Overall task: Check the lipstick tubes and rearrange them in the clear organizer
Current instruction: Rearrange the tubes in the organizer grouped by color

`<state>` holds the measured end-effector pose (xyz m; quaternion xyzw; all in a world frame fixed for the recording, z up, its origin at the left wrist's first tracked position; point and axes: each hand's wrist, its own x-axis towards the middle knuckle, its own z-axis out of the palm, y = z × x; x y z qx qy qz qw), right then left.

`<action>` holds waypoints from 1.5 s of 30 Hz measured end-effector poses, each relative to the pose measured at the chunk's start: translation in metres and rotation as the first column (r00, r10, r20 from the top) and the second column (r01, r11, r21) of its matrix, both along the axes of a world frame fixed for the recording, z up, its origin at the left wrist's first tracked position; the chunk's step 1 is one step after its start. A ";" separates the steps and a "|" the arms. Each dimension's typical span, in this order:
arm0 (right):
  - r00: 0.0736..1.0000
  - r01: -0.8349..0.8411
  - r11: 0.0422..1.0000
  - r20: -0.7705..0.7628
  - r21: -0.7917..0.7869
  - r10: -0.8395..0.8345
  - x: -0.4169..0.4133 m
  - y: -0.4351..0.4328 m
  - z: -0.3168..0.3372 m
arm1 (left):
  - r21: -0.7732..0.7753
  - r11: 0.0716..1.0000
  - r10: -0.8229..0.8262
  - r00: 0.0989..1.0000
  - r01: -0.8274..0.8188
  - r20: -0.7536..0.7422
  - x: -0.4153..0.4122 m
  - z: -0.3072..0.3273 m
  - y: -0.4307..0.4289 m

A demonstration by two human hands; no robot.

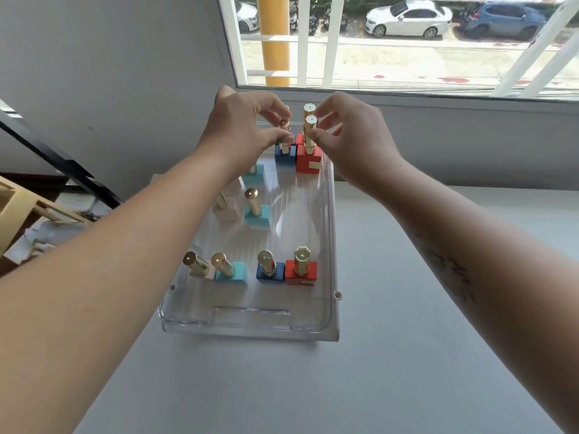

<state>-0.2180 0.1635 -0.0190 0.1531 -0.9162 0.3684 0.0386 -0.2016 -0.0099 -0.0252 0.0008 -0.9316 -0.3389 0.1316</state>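
Note:
A clear organizer tray (329,311) lies on the white table and holds several gold lipstick tubes on coloured square bases. My left hand (241,126) pinches the gold stem of the blue-based tube (285,156) at the tray's far end. My right hand (351,136) grips the gold stem of the red-based tube (308,161) right beside it. Another red-based tube (308,109) stands behind those. Along the near edge stand a white-based tube (199,266), a teal one (230,270), a blue one (269,269) and a red one (301,269). Mid-tray are a teal tube (257,211) and a white one (225,208).
The white table (407,339) runs to a grey wall under a barred window (407,42). A wooden rack (28,208) and some clutter sit off the table's left edge. Another teal-based tube (254,173) is partly hidden under my left wrist.

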 end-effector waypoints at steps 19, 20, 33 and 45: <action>0.977 -0.124 0.988 0.164 -0.091 0.138 0.132 0.044 0.017 | 0.000 0.963 -0.267 0.952 0.270 0.149 0.131 0.042 -0.002; 0.973 -0.139 0.986 0.175 -0.089 0.153 0.138 0.043 0.016 | 0.009 0.963 -0.268 0.950 0.270 0.159 0.137 0.042 -0.003; 0.988 -0.119 0.993 0.093 -0.021 0.120 0.155 0.028 -0.002 | -0.096 0.946 -0.292 0.944 0.308 0.151 0.153 0.011 -0.007; 1.000 -0.005 0.998 0.028 -0.059 0.007 0.074 0.014 0.012 | -0.089 0.978 -0.183 0.980 0.190 0.084 0.074 0.018 0.003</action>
